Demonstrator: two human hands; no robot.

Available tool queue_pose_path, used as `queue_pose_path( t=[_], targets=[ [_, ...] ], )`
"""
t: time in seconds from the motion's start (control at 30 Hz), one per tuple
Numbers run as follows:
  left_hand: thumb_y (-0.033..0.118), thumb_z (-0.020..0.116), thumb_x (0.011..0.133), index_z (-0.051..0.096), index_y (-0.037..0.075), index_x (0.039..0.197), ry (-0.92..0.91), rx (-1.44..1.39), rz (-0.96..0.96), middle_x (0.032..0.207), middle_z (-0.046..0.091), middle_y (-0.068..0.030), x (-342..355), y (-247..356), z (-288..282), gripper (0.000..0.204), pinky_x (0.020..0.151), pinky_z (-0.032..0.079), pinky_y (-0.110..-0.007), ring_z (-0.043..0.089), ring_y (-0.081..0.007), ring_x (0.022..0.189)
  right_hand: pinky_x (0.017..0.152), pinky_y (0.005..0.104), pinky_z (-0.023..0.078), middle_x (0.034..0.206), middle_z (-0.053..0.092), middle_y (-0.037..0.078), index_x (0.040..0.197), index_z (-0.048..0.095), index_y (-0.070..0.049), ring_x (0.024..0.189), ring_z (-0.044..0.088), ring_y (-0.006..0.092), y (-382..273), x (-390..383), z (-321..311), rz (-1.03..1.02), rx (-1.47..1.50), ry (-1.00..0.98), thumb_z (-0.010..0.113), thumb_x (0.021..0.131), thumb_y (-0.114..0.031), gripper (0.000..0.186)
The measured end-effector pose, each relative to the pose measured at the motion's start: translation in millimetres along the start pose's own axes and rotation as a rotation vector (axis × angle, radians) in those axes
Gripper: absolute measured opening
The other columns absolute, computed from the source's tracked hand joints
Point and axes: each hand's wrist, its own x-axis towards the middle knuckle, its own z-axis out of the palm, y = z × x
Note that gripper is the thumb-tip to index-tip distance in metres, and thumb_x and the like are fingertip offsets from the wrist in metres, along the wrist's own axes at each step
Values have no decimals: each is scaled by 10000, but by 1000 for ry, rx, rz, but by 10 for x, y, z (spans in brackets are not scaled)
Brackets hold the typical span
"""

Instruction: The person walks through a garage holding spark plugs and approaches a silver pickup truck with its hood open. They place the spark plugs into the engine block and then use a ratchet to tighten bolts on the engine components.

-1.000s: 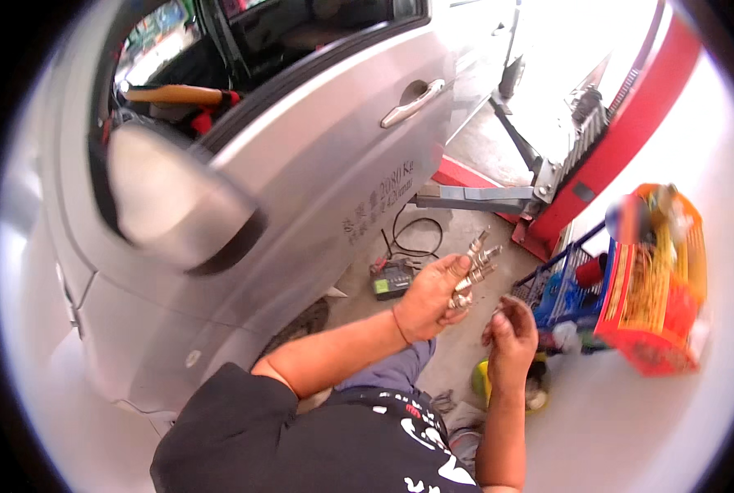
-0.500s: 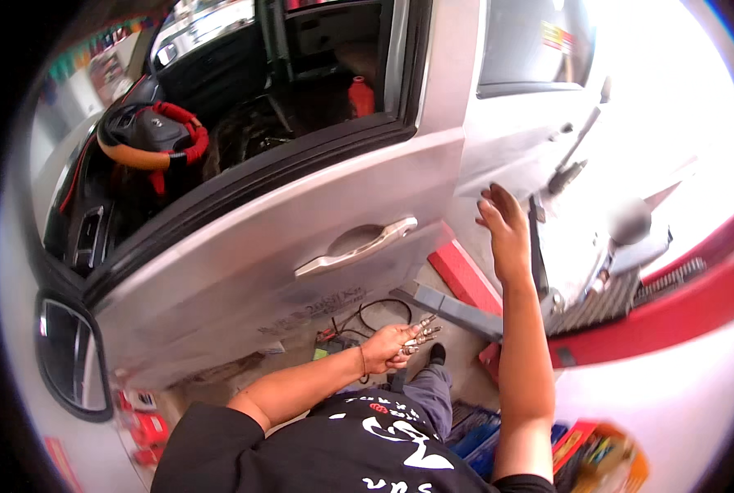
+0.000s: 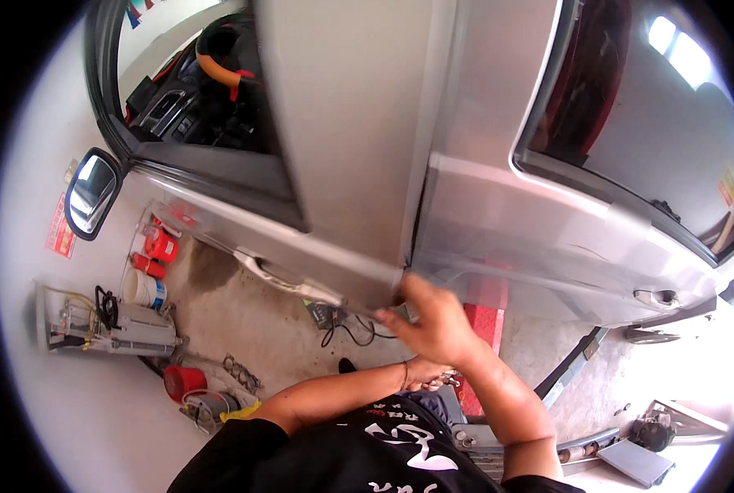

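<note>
My right hand (image 3: pixel 437 324) is at the rear edge of the silver front car door (image 3: pixel 355 267), fingers bent round it and slightly blurred. The door handle (image 3: pixel 289 281) lies just left of that hand. Low in front of my body, my left hand (image 3: pixel 423 374) is closed around several slim metal spark plugs (image 3: pixel 451 378). My right forearm partly covers them. Through the front window, a steering wheel (image 3: pixel 216 70) with an orange and red cover shows.
A side mirror (image 3: pixel 94 193) sticks out at the left. Red buckets (image 3: pixel 160 244), a white bucket (image 3: pixel 143 289) and a grey machine (image 3: pixel 120 327) stand by the wall. Black cable (image 3: pixel 350 330) lies on the floor. A red lift beam (image 3: pixel 486 329) and grey lift arm (image 3: pixel 572 366) are on the right.
My right hand has come down from open in mid-air to the door's edge. My left hand keeps the spark plugs. The view has shifted, showing more of the rear door and left floor.
</note>
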Motion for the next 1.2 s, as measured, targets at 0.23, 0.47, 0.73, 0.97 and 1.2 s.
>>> queue_pose_path(
  t=[0.23, 0.47, 0.73, 0.97, 1.2],
  targets=[
    [371, 531, 990, 629, 97, 1013, 374, -63, 248, 686, 510, 37, 122, -488, -82, 292, 435, 346, -231, 422, -66, 499, 676, 439, 515, 939, 595, 145, 1045, 558, -28, 814, 628, 353, -108, -399, 595, -595, 242, -436, 729, 768, -198, 367],
    [336, 545, 989, 607, 65, 1141, 821, -148, 507, 805, 598, -8, -168, -1606, -984, 318, 552, 427, -251, 537, -121, 651, 789, 392, 544, 1092, 633, 152, 1149, 582, -23, 937, 654, 333, -150, -543, 863, -752, 339, -511, 699, 775, -122, 404],
    [343, 564, 976, 561, 94, 1008, 849, -624, 385, 633, 443, 20, -1397, -1297, -957, 251, 362, 229, -234, 310, -66, 416, 736, 283, 521, 939, 679, 107, 1063, 612, 31, 853, 664, 155, 1326, -400, 164, 146, 460, -313, 613, 926, -73, 172],
    [349, 548, 984, 547, 74, 991, 879, -551, 590, 630, 445, 18, -1630, -501, -1304, 275, 364, 243, -236, 333, -67, 414, 704, 286, 516, 901, 663, 109, 1084, 567, 55, 776, 639, 159, 1737, -46, 579, 368, 648, -230, 560, 958, -63, 173],
    [348, 527, 995, 567, 40, 984, 920, -655, 674, 633, 470, 7, -2043, -566, -1495, 311, 375, 263, -221, 356, -60, 422, 695, 274, 508, 890, 662, 95, 1086, 573, 42, 759, 631, 139, 1651, 619, 1286, 394, 618, -259, 570, 963, -95, 184]
  ],
)
